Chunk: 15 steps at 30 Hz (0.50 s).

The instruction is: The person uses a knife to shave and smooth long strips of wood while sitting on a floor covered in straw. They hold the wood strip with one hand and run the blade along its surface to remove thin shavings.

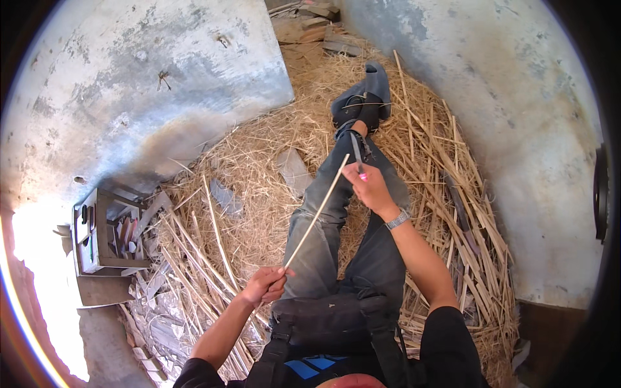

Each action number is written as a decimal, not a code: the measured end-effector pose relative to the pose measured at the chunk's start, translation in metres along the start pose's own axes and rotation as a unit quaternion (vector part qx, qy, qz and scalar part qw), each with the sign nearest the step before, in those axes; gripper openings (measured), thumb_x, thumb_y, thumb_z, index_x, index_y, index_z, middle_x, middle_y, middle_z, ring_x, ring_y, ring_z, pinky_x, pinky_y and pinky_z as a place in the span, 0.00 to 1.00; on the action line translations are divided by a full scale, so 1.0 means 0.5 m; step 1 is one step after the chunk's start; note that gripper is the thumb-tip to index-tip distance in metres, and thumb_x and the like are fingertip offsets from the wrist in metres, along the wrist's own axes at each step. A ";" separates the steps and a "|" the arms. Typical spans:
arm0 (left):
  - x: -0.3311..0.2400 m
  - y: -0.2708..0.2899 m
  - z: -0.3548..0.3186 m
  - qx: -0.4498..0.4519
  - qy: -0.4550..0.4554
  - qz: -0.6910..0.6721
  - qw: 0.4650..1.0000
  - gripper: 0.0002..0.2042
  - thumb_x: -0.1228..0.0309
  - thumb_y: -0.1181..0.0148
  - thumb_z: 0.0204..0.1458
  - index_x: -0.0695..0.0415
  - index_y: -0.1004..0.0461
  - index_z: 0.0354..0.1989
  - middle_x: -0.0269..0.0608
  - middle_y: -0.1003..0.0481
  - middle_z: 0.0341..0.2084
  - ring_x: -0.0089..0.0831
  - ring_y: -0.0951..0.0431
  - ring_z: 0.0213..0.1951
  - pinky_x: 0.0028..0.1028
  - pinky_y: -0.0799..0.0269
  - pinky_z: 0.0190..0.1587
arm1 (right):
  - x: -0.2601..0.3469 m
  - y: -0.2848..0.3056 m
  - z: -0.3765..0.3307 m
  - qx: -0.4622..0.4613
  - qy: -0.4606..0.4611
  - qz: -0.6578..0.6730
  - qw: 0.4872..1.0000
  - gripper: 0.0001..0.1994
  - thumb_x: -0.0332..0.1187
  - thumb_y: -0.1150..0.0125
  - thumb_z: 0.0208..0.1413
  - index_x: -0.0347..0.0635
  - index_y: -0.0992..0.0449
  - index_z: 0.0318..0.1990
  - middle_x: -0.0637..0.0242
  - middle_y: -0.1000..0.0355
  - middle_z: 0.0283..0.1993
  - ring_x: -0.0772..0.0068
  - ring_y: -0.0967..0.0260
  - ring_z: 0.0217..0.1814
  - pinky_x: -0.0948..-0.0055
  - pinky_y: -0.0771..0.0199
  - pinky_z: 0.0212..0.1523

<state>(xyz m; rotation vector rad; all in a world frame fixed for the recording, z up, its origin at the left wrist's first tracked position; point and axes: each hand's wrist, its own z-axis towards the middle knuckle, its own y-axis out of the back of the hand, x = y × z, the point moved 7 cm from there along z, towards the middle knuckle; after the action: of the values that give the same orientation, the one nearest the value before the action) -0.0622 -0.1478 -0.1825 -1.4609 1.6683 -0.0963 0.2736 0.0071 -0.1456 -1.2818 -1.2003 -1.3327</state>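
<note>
A thin, pale strip of bamboo or cane (315, 218) slants across my stretched-out legs. Its lower end is gripped in my left hand (264, 286), fingers closed near my left thigh. Over my knees, my right hand (370, 187) is closed round a knife (356, 150), its narrow grey blade pointing away toward my feet. A bit of pink shows at the handle; the fist hides most of it. The strip's far tip lies just left of the right fist, close to the blade; I cannot tell whether they touch.
Shavings (259, 152) cover the floor around my legs. Long split strips (446, 194) lie in a heap on the right, others (200, 258) on the left. A small wooden cabinet (110, 226) stands at the left. My crossed feet (362, 97) lie ahead, between pale walls (174, 58).
</note>
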 end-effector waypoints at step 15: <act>-0.051 -0.024 0.048 -0.033 -0.063 0.192 0.979 0.20 0.65 0.50 0.72 0.62 0.31 0.67 0.25 0.36 0.16 0.14 0.40 0.15 0.19 0.45 0.17 | -0.012 0.018 0.004 0.006 0.014 0.061 0.998 0.08 0.33 0.36 0.66 0.38 0.21 0.44 0.84 0.38 0.19 0.93 0.49 0.15 0.81 0.52 0.16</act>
<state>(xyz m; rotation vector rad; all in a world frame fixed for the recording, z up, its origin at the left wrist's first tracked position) -0.0400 -0.1190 -0.1756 -1.1423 1.8289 0.2631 0.2830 0.0077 -0.1508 -1.3021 -1.0910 -1.2490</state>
